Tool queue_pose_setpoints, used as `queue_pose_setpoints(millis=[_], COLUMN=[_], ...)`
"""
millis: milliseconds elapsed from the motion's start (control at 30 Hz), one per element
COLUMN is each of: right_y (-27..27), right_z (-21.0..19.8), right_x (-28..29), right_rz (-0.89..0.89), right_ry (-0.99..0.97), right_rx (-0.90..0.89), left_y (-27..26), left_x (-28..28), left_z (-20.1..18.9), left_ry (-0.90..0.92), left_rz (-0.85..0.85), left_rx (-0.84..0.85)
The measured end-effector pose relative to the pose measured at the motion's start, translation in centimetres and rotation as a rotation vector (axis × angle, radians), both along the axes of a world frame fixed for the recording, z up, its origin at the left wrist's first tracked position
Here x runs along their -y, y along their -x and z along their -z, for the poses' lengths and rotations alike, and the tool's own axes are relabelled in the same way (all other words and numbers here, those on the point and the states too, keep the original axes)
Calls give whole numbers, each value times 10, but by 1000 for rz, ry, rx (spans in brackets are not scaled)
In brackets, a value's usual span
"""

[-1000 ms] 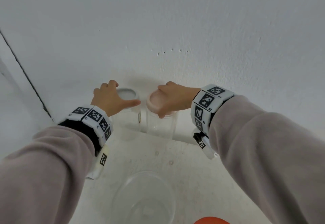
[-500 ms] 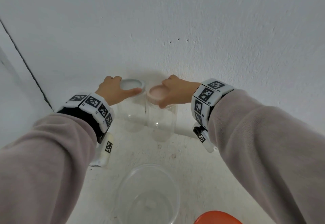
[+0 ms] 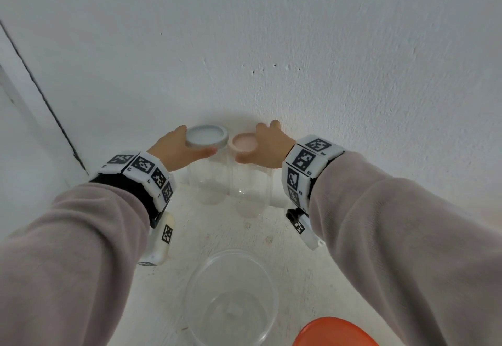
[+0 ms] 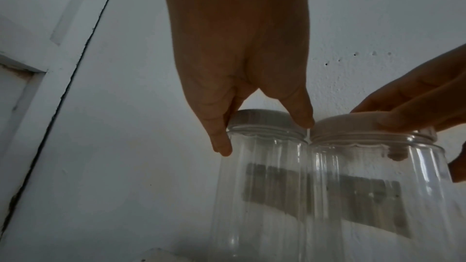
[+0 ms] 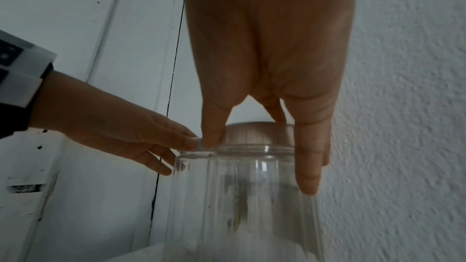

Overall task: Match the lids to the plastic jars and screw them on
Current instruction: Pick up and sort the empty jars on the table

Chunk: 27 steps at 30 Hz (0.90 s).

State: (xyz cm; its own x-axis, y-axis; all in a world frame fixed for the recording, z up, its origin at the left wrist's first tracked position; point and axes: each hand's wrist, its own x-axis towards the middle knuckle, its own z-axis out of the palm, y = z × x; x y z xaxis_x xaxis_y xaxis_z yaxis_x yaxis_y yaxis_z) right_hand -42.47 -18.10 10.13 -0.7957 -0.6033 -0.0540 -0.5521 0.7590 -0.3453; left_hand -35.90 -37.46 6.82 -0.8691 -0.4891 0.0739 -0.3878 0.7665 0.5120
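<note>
Left hand (image 3: 176, 150) of ours grips the grey lid (image 3: 207, 136); right hand (image 3: 267, 146) grips the pink lid (image 3: 244, 142). Both lids sit on clear jars (image 3: 245, 182) touching side by side at the table's (image 3: 312, 272) far edge. Risk: cross-threading, or jars spinning unbraced.

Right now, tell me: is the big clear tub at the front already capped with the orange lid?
No: in the head view the clear tub stands open, and the orange lid lies beside it at the bottom edge.
</note>
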Motion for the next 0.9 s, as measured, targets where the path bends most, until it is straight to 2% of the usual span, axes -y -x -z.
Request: queue_pose_setpoints(millis=[233, 367, 500, 733, 900], right_y=[-15, -21, -37, -88, -115], right_z=[-22, -50, -64, -54, -41], right_x=[-23, -61, -111, -197, -231], right_rz=[-12, -69, -92, -100, -69], right_ry=[-75, -185, -303, -585, -739], right_rx=[-56, -102, -71, 88, 119], left_y=[-15, -39, -73, -140, -166], left_x=[-3, -16, -41, -89, -113], left_z=[-7, -20, -30, -25, -11], left_ry=[69, 136, 165, -36, -38], left_rz=[81, 143, 254, 461, 509], left_rx=[60, 74, 144, 363, 552])
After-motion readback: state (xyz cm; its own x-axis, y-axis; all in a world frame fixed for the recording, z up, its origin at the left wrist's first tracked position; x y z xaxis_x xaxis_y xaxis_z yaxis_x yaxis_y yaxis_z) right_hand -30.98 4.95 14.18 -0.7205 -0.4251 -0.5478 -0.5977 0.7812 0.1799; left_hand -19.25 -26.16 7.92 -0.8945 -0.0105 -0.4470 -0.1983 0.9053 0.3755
